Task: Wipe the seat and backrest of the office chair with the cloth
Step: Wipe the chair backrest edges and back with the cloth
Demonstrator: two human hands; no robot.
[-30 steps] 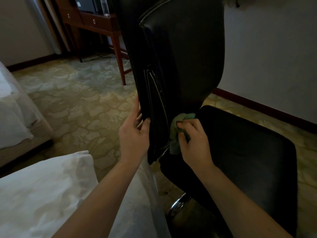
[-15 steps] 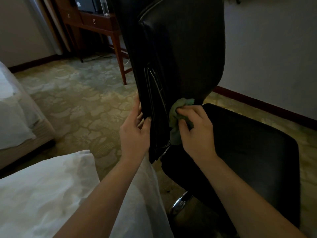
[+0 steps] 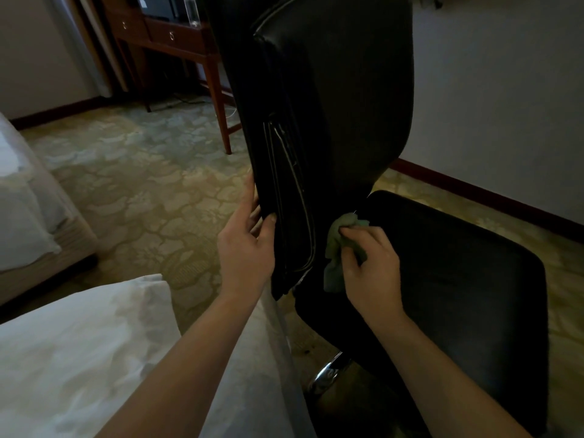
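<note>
A black leather office chair stands in front of me, its tall backrest [image 3: 341, 99] seen nearly edge-on and its seat [image 3: 458, 267] spreading to the right. My left hand [image 3: 245, 245] grips the backrest's near side edge, thumb on the front face and fingers behind. My right hand [image 3: 369, 267] holds a crumpled green cloth [image 3: 336, 245] and presses it against the bottom of the backrest, where it meets the seat. Part of the cloth is hidden under my fingers.
A bed with white bedding [image 3: 79, 358] fills the lower left, close to the chair. A second bed [image 3: 28, 210] sits at the far left. A wooden desk [image 3: 177, 36] stands behind the chair. Patterned carpet [image 3: 142, 184] lies between; a wall [image 3: 505, 105] runs right.
My right hand slid the cloth up the lower backrest, then back down toward the seat junction. My left hand kept its grip on the backrest edge.
</note>
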